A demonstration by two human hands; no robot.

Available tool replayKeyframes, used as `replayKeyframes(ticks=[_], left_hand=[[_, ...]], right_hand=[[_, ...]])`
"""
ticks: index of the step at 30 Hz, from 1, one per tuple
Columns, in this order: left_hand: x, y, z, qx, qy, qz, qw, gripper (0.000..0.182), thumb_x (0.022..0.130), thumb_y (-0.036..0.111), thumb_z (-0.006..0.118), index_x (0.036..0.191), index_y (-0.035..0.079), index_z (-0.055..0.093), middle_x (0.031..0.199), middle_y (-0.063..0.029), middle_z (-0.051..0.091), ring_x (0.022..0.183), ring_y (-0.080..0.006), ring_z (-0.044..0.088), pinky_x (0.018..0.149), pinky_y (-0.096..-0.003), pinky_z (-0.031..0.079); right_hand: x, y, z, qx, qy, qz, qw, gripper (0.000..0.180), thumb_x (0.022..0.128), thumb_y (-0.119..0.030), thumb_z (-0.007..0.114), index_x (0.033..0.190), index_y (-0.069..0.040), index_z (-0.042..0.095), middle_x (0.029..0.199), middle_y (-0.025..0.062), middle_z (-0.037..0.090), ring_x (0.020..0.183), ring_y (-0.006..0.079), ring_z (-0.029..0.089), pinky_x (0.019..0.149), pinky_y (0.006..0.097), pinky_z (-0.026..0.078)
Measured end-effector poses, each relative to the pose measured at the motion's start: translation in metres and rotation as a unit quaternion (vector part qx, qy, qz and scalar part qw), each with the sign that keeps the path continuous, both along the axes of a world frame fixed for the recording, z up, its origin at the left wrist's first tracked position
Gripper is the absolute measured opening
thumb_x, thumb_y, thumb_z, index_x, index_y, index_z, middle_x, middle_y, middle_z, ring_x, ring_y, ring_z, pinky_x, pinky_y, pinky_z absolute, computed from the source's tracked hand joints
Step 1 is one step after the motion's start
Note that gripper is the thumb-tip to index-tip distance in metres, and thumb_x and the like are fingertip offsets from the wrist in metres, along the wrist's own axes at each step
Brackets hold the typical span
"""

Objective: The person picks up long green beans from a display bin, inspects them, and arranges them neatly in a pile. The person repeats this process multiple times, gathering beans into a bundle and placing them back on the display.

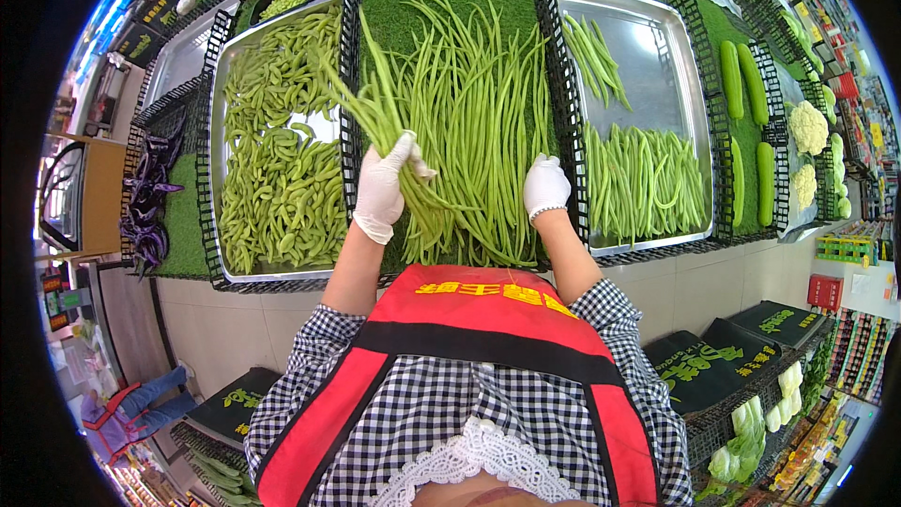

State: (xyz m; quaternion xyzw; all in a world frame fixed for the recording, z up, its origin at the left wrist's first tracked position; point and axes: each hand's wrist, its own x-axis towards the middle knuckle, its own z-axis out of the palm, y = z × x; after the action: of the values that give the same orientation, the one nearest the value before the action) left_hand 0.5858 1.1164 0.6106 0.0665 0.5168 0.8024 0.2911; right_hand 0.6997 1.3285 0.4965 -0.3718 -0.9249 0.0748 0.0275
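Note:
My left hand (386, 186), in a white glove, is closed round a bunch of long green yardlong beans (373, 113) and holds it over the left part of the bean pile. A broad layer of yardlong beans (471, 120) lies lengthwise on green artificial turf between black crate walls. At the right edge of this layer is my gloved right hand (547, 185), its fingers curled against the beans; whether it grips any cannot be told.
To the left, a metal tray (217, 239) holds edamame pods (281, 204). A metal tray (704, 148) on the right holds shorter green beans (644, 183). Black plastic dividers (559, 84) stand beside both. Purple eggplants, cucumbers and cauliflower lie farther out. A person stands at far lower left.

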Motion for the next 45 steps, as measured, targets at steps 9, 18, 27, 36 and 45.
replayKeyframes(ticks=[9,18,27,36,45], left_hand=[[-0.007,-0.030,0.025,0.018,-0.033,0.102,0.994,0.013,0.094,0.016,0.054,0.086,0.012,0.045,0.059,0.0059,0.038,0.045,-0.0052,0.032,0.041,-0.0223,0.028],[-0.001,-0.054,0.041,-0.007,0.000,0.108,0.994,0.010,0.092,0.014,0.058,0.089,0.011,0.049,0.057,0.0060,0.037,0.042,-0.0047,0.032,0.038,-0.0212,0.027],[0.002,-0.052,0.072,0.038,0.051,0.126,0.990,0.007,0.095,0.015,0.054,0.095,0.008,0.055,0.057,0.0061,0.036,0.042,-0.0042,0.030,0.039,-0.0206,0.024],[-0.005,-0.050,0.045,0.018,-0.054,0.089,0.994,0.010,0.094,0.018,0.055,0.096,0.009,0.056,0.059,0.0063,0.037,0.044,-0.0048,0.031,0.041,-0.0214,0.026],[-0.002,-0.021,0.020,-0.032,-0.061,0.035,0.997,0.019,0.092,0.022,0.058,0.105,0.007,0.057,0.068,0.0033,0.047,0.049,-0.0070,0.037,0.047,-0.0236,0.034]], right_hand=[[0.000,0.011,-0.001,-0.003,0.036,0.018,0.999,0.013,0.084,-0.009,0.047,0.090,-0.004,0.058,0.078,0.0136,0.065,0.070,0.0286,0.068,0.059,0.0391,0.054],[0.005,0.002,0.006,-0.045,-0.019,0.041,0.998,0.023,0.082,-0.029,0.062,0.094,-0.010,0.063,0.087,0.0120,0.066,0.078,0.0319,0.066,0.071,0.0433,0.051],[-0.007,-0.022,0.014,-0.143,0.072,0.057,0.986,0.037,0.080,-0.029,0.065,0.108,-0.007,0.058,0.107,0.0175,0.062,0.092,0.0333,0.063,0.081,0.0412,0.051],[0.008,-0.009,0.021,-0.109,0.218,0.053,0.968,0.051,0.077,-0.027,0.070,0.118,-0.004,0.051,0.120,0.0167,0.054,0.113,0.0343,0.051,0.093,0.0434,0.042],[0.000,-0.058,0.006,0.019,0.041,0.252,0.967,0.085,0.082,-0.056,0.056,0.145,-0.008,0.026,0.148,0.0092,0.031,0.138,0.0366,0.022,0.111,0.0471,0.020]])
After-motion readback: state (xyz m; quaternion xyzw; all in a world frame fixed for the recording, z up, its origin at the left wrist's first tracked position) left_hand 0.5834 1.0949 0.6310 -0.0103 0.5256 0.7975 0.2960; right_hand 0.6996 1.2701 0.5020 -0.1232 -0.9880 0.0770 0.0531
